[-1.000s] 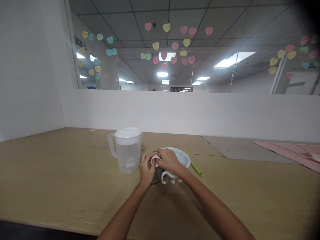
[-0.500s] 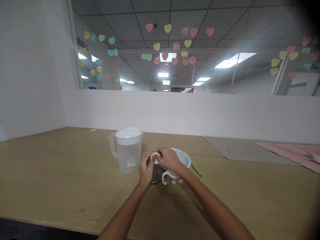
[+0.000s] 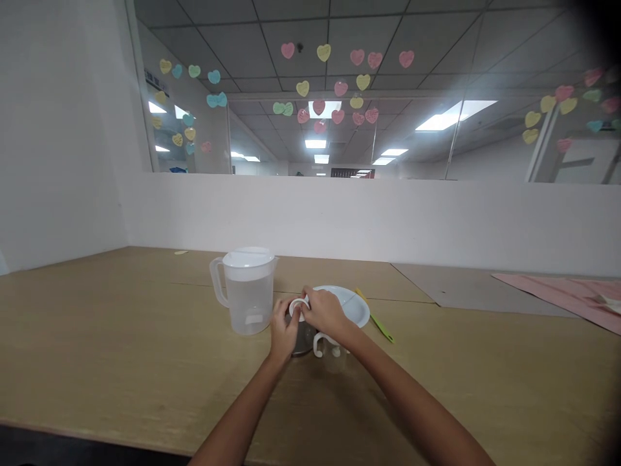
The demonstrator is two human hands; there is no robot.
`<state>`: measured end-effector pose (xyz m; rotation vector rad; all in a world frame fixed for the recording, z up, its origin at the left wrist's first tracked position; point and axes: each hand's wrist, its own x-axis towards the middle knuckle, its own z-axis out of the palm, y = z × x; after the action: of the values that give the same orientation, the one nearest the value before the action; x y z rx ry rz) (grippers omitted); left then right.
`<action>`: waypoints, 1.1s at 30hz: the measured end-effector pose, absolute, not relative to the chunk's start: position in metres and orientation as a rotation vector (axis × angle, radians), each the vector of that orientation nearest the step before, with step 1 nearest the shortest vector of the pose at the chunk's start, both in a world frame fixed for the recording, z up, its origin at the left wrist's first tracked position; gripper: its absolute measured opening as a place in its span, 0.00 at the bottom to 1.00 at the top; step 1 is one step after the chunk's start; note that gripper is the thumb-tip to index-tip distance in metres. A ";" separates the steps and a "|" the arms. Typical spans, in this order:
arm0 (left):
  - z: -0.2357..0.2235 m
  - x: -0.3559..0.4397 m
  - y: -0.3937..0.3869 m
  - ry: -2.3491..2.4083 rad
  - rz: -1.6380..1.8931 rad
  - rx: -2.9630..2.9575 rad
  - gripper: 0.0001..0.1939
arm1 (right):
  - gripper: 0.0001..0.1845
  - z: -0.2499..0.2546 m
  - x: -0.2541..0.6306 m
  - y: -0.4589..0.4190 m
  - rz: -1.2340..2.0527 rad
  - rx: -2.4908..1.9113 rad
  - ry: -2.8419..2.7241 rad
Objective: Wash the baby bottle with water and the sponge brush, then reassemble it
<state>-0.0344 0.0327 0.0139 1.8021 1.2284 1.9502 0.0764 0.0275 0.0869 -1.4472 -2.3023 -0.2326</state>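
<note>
Between my fingers is a small white ring-shaped piece (image 3: 299, 309), tilted so that its round opening shows. My left hand (image 3: 283, 327) grips its left side, thumb against it. On its right side, my right hand (image 3: 326, 312) pinches it with thumb and fingers. Just below, a dark grey round object (image 3: 305, 340) rests on the table, partly covered by my hands. A clear cup with white curved handles (image 3: 334, 356) stands beside my right wrist, which hides part of it. Behind my right hand lies a white plate (image 3: 356, 310).
A translucent pitcher (image 3: 250, 298) with a white lid stands left of my hands. A green and yellow long-handled utensil (image 3: 381, 327) lies right of the plate. Farther right are a grey mat (image 3: 475, 294) and a pink cloth (image 3: 557, 298). A white wall (image 3: 310, 213) closes off the table's back.
The white ring has tipped a little, showing more of its opening. My right hand has shifted slightly left, uncovering more of the plate.
</note>
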 end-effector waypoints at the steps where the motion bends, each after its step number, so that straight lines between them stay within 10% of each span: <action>1: 0.014 -0.034 0.032 1.189 1.944 1.757 0.14 | 0.11 0.087 0.078 0.029 -0.203 -1.430 -2.285; 20: 0.019 -0.030 0.040 0.580 1.583 0.983 0.16 | 0.09 0.106 0.113 0.050 0.624 -0.999 -2.204; 33: -0.001 -0.022 0.021 1.092 1.420 2.358 0.40 | 0.10 0.148 0.146 0.014 0.473 -0.928 -2.370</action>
<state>-0.0218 0.0213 -0.0007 2.3578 1.0925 1.4205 0.1459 0.0141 0.1476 -0.9280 -2.3701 0.4731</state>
